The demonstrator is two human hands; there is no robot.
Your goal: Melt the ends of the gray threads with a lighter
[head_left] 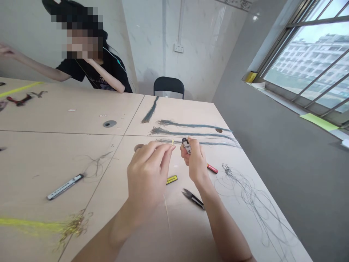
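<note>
item: your left hand (147,169), fingertips pinched together on a slim yellow piece (172,142), which juts just above them.

item: your right hand (195,160), fingers and thumb clamped around a small white-and-black rectangular lighter (187,145). its dark top stands just right of the yellow piece, the two apart.

item: a thin pale-yellow line (167,214), lying below your left hand; whether it joins the yellow piece you cannot tell.

bearing surface: a pale beige panelled table (147,240). on it, nearest your hands: a yellow rectangular item with black lettering (172,179), partly behind your left hand; a red rectangular item with white lettering (212,168), beside your right wrist; black-handled metal snips (193,198), partly behind your right forearm.

to your right: a loose tangle of fine dark strands (249,196). beyond your hands: long blue-grey strand bundles (191,134). to your left: a grey slim-bodied tool (64,187); bright-yellow strands with brass-coloured hooks (73,226).
</note>
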